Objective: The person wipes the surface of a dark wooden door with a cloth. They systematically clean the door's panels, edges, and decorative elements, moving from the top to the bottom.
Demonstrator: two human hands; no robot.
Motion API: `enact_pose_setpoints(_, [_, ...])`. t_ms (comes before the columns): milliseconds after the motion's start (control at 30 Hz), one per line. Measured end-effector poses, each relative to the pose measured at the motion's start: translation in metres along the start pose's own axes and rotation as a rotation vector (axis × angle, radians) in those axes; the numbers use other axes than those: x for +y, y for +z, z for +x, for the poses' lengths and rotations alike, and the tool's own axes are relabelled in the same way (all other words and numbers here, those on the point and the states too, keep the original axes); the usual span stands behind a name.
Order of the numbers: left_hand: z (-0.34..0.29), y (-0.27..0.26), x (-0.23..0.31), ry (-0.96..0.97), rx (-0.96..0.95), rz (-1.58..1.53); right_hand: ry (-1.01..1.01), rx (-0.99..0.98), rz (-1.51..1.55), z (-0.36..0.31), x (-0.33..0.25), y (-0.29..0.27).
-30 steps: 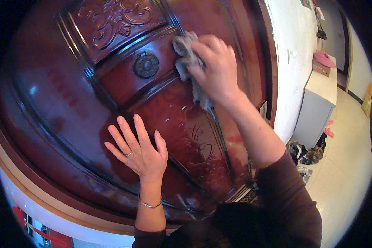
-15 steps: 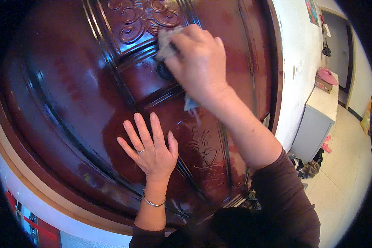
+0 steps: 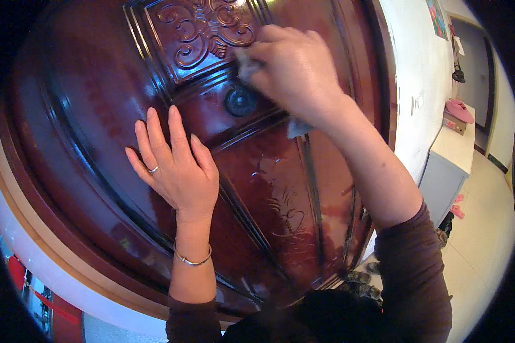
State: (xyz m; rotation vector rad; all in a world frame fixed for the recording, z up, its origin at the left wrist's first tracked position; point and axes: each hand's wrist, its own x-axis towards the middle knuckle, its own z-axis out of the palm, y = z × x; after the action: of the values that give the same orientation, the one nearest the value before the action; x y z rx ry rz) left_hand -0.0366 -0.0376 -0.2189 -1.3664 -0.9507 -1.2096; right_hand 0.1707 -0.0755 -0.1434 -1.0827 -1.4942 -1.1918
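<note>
A glossy dark red door [image 3: 109, 114] with carved scroll panels and raised mouldings fills most of the view. My right hand [image 3: 297, 71] is closed around a greyish cloth [image 3: 246, 64] and presses it to the door below the upper scroll carving [image 3: 212, 34]. A bluish end of the cloth hangs out under the wrist. Just left of and below that hand is a round dark fitting [image 3: 240, 100] in the door's middle panel. My left hand [image 3: 180, 166] lies flat against the door with fingers stretched out, a ring on one finger and a bracelet at the wrist.
Right of the door runs a white wall [image 3: 412, 68] with a switch plate. Beyond it stands a light cabinet [image 3: 446, 166] bearing a box and a pink hat-like item [image 3: 459, 111]. Several shoes [image 3: 360, 280] sit on the tiled floor [image 3: 480, 228] near the door's foot.
My left hand has moved up and left across the door. The right hand with the cloth has shifted a little right, uncovering the round fitting. The view has tilted slightly.
</note>
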Motion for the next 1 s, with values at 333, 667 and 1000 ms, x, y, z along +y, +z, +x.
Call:
enact_pose_setpoints(333, [-0.003,0.001,-0.002,-0.020,-0.003,-0.072,-0.169,0.006,0.119,0.007,-0.039,0.012])
enact_pose_setpoints(667, [-0.004,0.001,-0.002,-0.056,-0.042,-0.115,-0.184,0.056,0.078,0.006,-0.036,0.013])
enact_pose_setpoints(1000, [-0.006,-0.002,-0.005,-0.036,0.001,-0.128,-0.128,0.034,0.025,-0.004,-0.031,0.002])
